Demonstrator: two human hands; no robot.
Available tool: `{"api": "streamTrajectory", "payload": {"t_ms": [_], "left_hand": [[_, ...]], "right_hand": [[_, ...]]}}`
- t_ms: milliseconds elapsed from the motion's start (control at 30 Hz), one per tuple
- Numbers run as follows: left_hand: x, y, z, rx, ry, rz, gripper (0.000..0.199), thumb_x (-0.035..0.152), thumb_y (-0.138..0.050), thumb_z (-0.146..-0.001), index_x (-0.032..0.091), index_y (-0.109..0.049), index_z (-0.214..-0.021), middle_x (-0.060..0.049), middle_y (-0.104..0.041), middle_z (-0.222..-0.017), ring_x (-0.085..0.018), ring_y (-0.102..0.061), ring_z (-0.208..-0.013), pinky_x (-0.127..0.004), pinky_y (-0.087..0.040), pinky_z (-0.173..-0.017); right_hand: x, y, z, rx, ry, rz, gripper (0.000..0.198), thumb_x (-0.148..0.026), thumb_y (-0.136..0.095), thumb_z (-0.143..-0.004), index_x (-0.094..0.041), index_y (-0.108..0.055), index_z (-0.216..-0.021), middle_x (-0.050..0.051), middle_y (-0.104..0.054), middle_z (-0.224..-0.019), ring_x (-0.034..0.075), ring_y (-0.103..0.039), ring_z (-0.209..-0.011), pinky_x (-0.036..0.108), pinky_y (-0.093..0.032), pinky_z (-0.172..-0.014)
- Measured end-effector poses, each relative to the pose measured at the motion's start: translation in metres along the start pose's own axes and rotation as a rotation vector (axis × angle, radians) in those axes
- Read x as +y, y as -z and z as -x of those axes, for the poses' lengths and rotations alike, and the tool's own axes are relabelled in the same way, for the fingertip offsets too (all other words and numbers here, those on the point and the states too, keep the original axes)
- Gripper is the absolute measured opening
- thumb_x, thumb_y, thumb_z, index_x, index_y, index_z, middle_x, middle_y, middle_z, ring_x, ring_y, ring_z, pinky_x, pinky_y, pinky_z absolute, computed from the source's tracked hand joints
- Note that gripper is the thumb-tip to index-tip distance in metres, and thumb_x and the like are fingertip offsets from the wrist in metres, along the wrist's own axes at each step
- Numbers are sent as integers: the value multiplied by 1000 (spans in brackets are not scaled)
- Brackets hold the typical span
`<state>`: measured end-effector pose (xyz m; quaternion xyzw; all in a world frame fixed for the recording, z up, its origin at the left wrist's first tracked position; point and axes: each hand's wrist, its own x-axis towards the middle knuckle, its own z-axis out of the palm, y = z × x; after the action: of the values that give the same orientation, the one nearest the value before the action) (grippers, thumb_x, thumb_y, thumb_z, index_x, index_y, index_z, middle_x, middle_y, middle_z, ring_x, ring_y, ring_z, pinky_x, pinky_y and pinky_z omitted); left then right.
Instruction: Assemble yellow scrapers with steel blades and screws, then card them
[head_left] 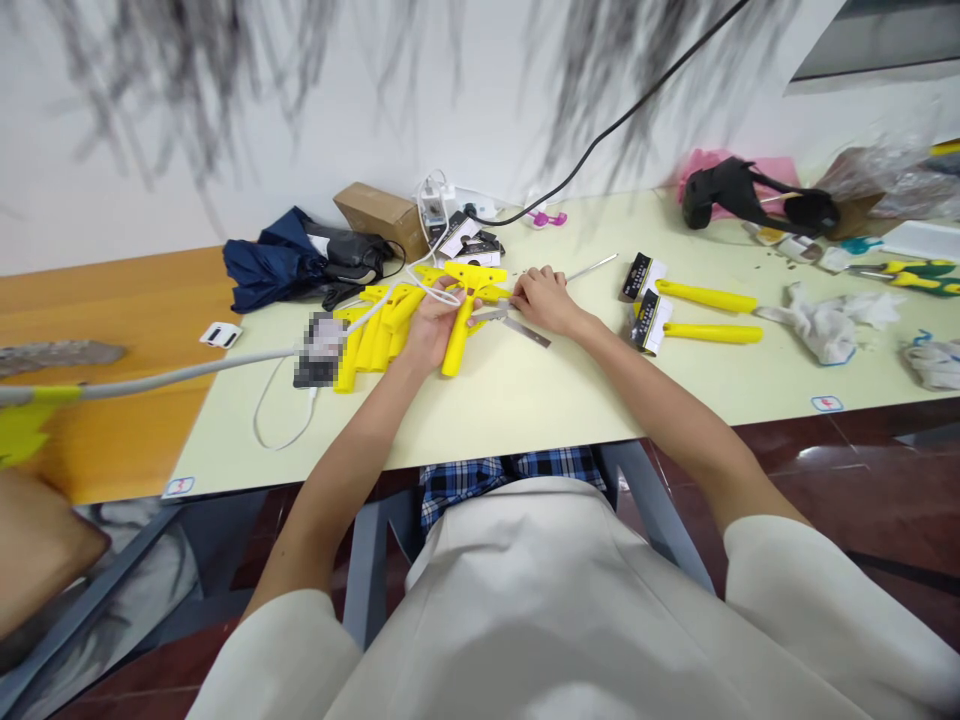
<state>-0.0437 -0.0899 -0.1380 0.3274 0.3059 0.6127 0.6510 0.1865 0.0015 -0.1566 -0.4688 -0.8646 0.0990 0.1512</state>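
My left hand (433, 325) is closed round a yellow T-shaped scraper handle (459, 325), its grip pointing down towards me. Close to its right, my right hand (546, 298) has its fingers bent together by the head of the handle; what they pinch is mostly hidden. A thin metal rod (594, 267) sticks out past the right hand; whether it is held or lies on the table I cannot tell. Beneath that hand a flat metal blade (527, 333) lies on the table. Several more yellow handles (365, 345) lie side by side left of my left hand.
Two yellow-handled tools (709, 315) with black-and-white cards lie to the right, beside white gloves (821, 325). A navy umbrella (274, 260), a cardboard box (381, 218) and a power strip (474, 203) stand behind. A white cable (386, 297) crosses near my left hand.
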Motion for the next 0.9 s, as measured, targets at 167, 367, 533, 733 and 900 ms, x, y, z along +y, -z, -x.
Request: {"api": "streamTrajectory", "payload": {"t_ms": [167,367,533,733,900], "left_hand": [[-1,-1,1,1,0,-9,47,14,-90,-75,25,-61,-111,-2,-68,-98,-24,-81,-98,-24,-53,-59],[-1,1,0,6,6,12,48,13,-90,-75,25,-63,-112,-3,-69,-100,-23,-81,-97,-24,-52,-59],[1,0,0,49,11,18,47,12,-89,-76,25,-64,-114,-4,-72,-103,-22,-81,-96,-24,-52,-59],[1,0,-1,35,-11,38,50,10,-87,-74,25,-66,-117,-4,-73,-103,-23,-81,-96,-23,-53,-59],[2,0,-1,89,15,36,49,11,-89,-76,25,-64,-117,-4,-75,-106,-22,-81,-95,-24,-53,-60]], "right_hand": [[1,2,1,-9,12,18,26,-32,-54,-109,-14,-71,-116,28,-66,-134,50,-53,-127,68,-41,-109],[-2,11,-1,92,63,-25,30,-25,-38,-115,-15,-65,-125,23,-71,-131,43,-54,-128,60,-38,-114],[1,17,-1,172,67,-225,23,-30,-44,-116,-19,-64,-119,18,-72,-121,36,-59,-117,51,-44,-111],[2,30,-9,318,-192,-1024,23,-45,-61,-108,-24,-61,-114,7,-68,-105,24,-70,-101,37,-58,-95],[0,49,-11,169,-411,-1444,5,-20,-54,-100,-22,-59,-100,4,-57,-87,19,-66,-90,29,-58,-84]]}}
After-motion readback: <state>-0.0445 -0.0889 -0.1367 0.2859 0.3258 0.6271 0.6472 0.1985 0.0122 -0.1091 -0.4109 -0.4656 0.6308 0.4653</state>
